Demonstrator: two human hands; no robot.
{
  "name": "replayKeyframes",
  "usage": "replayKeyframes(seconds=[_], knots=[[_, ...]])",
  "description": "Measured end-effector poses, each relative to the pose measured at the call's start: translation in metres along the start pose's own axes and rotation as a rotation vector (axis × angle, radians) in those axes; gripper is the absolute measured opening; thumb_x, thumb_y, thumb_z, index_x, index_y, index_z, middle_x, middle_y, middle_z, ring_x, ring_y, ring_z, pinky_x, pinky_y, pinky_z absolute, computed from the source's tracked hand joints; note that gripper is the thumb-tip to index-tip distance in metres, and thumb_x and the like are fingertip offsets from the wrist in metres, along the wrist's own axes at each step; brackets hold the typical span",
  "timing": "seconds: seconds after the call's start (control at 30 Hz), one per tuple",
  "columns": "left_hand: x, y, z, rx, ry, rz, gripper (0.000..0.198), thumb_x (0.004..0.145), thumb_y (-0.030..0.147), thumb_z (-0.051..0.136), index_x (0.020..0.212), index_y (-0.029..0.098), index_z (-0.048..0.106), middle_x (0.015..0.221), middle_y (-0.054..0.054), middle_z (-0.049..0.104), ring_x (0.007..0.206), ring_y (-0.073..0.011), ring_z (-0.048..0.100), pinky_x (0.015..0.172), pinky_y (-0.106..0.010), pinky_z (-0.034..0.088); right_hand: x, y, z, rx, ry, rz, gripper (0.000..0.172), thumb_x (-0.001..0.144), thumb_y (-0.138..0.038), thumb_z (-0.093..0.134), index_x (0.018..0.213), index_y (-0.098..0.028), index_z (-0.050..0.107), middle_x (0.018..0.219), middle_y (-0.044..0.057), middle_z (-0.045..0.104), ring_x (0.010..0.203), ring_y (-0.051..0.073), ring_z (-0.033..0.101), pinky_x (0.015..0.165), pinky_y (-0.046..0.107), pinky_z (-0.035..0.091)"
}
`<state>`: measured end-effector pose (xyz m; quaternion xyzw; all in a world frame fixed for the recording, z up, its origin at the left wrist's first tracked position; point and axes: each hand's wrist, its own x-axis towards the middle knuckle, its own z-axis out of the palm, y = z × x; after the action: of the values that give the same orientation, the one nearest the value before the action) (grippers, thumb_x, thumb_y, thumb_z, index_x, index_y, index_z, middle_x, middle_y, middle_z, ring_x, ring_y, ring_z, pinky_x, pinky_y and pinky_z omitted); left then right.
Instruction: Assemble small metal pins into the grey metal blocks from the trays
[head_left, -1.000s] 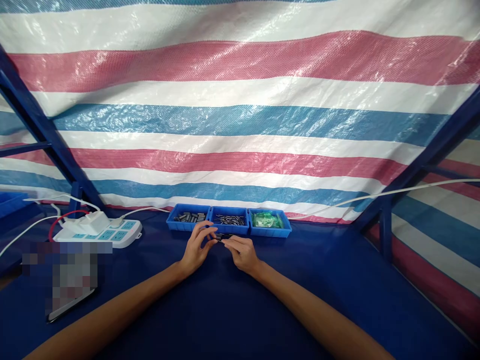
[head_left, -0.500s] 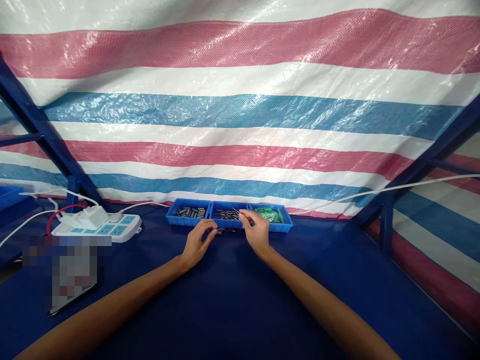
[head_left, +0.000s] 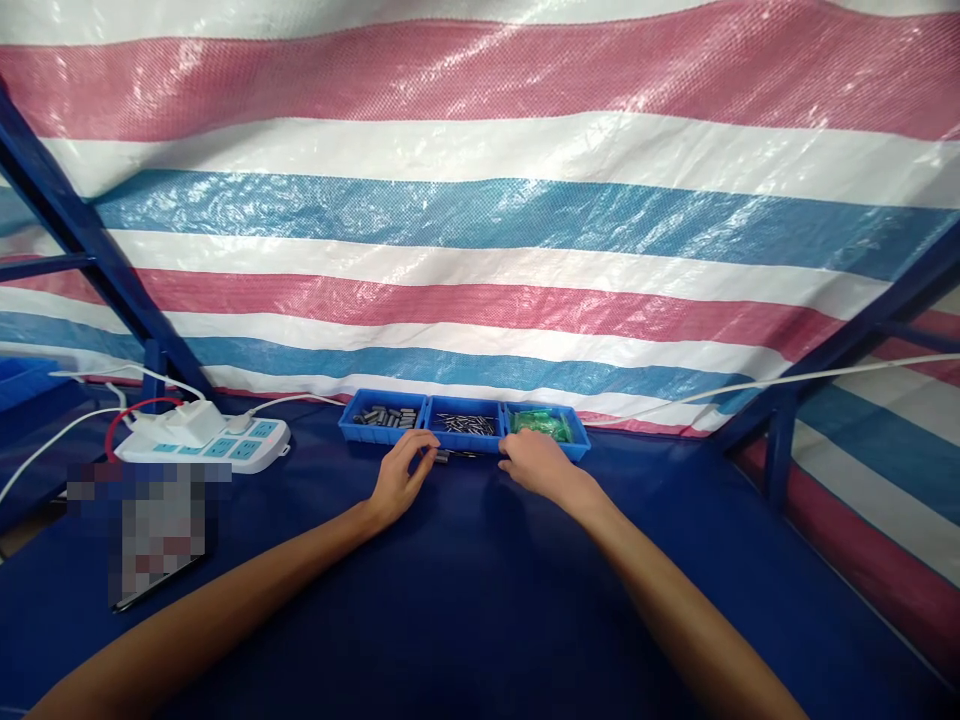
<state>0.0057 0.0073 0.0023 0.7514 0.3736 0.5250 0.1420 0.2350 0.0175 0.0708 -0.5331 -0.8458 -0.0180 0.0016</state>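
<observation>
My left hand [head_left: 401, 478] is closed in a pinch just in front of the bins. A small grey metal cylinder [head_left: 442, 457] sits at its thumb and fingertips, a thin dark piece beside it. My right hand [head_left: 546, 465] is palm down with curled fingers, at the front of the right bin. What its fingertips hold, if anything, is hidden. Left bin [head_left: 367, 434] contains short grey cylinders [head_left: 386, 416]. In the middle bin [head_left: 465, 441] lie thin metal pins [head_left: 466, 425]. Green bagged pieces [head_left: 544, 424] fill the right bin [head_left: 581, 445].
A white power strip [head_left: 259, 455] with plugs and cables stands at the left, behind a blurred flat device [head_left: 161, 540]. Striped sheeting [head_left: 480, 220] hangs behind the blue table [head_left: 450, 620]. Blue frame bars [head_left: 780, 440] slant up at both sides.
My right hand has turned palm down and moved right, from a raised pinch on a thin pin to the front of the right bin. My left hand stays almost in place.
</observation>
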Motion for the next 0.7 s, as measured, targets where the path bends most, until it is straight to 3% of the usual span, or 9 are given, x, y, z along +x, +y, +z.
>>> replayKeyframes(seconds=[0.17,0.4,0.5,0.7], knots=[[0.001,0.000,-0.001,-0.002,0.019,-0.032,0.012,0.089,0.020,0.049,0.098,0.018,0.058,0.100,-0.007,0.059,0.083,-0.0149,0.057,0.076,-0.029,0.047,0.006,-0.024,0.019,0.027,0.039,-0.086,0.019,0.085,-0.024,0.057,0.100,-0.015,0.064,0.083,0.013,0.068,0.073,0.025,0.067,0.060,0.029,0.047],[0.003,0.002,-0.001,0.007,0.008,-0.051,0.013,0.090,0.022,0.048,0.096,0.018,0.058,0.096,-0.006,0.059,0.079,-0.0140,0.056,0.075,-0.028,0.046,0.006,-0.043,0.043,0.138,0.115,-0.092,0.027,0.094,-0.028,0.043,0.116,-0.018,0.056,0.103,0.010,0.062,0.085,0.020,0.063,0.075,0.029,0.049],[0.003,0.002,-0.001,0.006,0.007,-0.055,0.013,0.090,0.023,0.047,0.096,0.018,0.058,0.094,-0.005,0.060,0.079,-0.0141,0.056,0.074,-0.028,0.046,0.006,-0.047,0.051,0.176,0.201,-0.247,0.033,0.094,-0.025,0.042,0.126,-0.021,0.050,0.114,0.009,0.054,0.098,0.020,0.057,0.082,0.029,0.048],[0.003,0.002,-0.001,0.012,-0.003,-0.043,0.014,0.090,0.023,0.047,0.096,0.018,0.058,0.094,-0.005,0.059,0.079,-0.0141,0.055,0.075,-0.028,0.047,0.007,-0.054,0.065,0.183,0.253,-0.270,0.035,0.094,-0.026,0.042,0.128,-0.018,0.047,0.108,0.011,0.052,0.095,0.021,0.056,0.077,0.032,0.050]])
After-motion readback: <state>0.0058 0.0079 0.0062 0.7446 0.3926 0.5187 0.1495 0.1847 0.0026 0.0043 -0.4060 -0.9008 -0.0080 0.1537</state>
